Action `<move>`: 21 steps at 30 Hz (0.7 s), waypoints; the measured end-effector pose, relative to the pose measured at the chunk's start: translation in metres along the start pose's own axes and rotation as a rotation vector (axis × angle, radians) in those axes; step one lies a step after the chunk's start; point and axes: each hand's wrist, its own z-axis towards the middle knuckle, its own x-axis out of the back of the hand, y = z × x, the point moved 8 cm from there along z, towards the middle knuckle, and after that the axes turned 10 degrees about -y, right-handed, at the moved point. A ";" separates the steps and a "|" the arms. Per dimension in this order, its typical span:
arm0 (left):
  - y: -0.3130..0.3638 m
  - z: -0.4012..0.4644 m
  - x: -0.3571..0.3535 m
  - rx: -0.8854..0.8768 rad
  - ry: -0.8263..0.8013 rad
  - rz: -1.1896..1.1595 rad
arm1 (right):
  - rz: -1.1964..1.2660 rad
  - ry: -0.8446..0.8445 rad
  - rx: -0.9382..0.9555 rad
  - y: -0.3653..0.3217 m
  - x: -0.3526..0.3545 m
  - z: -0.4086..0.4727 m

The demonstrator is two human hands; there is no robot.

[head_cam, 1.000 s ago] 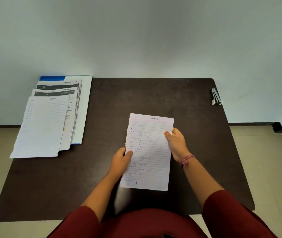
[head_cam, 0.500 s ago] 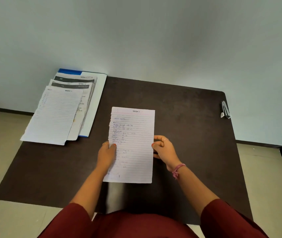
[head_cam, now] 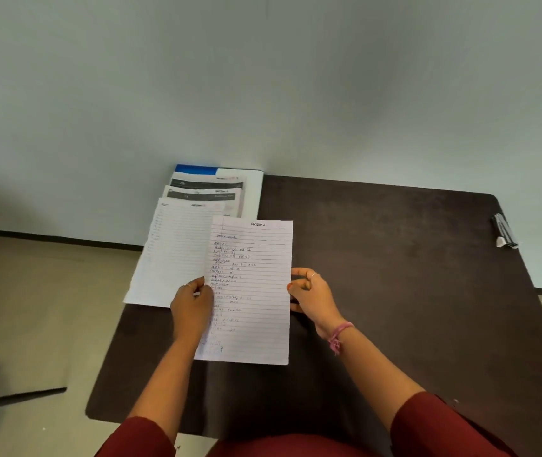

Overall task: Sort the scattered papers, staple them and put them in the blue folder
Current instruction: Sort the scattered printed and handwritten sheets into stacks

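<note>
Closest to the camera were two dark red sleeves [head_cam: 434, 423], arms reaching out over a dark brown counter [head_cam: 395, 308]. Both hands were on one lined sheet [head_cam: 253, 291] covered in handwriting, held out over the counter's left half. The left hand [head_cam: 192, 306] gripped its left edge about halfway up, fingers curled around the paper. The right hand [head_cam: 311, 296] pinched the right edge at roughly the same height, thumb on top, and there was a pink string bracelet [head_cam: 337, 336] on that wrist

The sheet's upper left part overlapped a stack of papers [head_cam: 177, 255] lying at the far left corner of the counter, though I couldn't tell if it was actually touching them or just floating above. The stack was fanned out, a lined page on top with a couple of printed pages with dark header bars poking out behind it. Under all that sat the blue folder [head_cam: 195, 168], only a blue strip showing at the far end, plus a pale edge along the right

Way over on the far right edge of the counter lay a small stapler [head_cam: 504, 230], well apart from everything else. Behind it all, a plain pale wall [head_cam: 263, 77] and beige floor [head_cam: 32, 308]
</note>
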 end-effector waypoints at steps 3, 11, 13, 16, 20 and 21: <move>0.000 0.017 0.042 0.022 0.051 0.004 | -0.009 -0.013 -0.004 -0.002 -0.038 0.016; -0.008 0.072 0.112 0.060 0.077 0.032 | -0.098 0.021 -0.020 -0.018 -0.106 0.067; -0.010 0.085 0.121 0.074 0.077 0.065 | -0.172 0.042 -0.048 -0.019 -0.116 0.083; -0.009 0.100 0.129 0.073 0.066 0.118 | -0.292 0.049 -0.070 -0.021 -0.130 0.101; -0.011 0.116 0.136 0.078 0.054 0.152 | -0.380 0.050 -0.091 -0.022 -0.143 0.116; -0.010 0.119 0.137 0.080 0.057 0.165 | -0.396 0.051 -0.090 -0.024 -0.145 0.118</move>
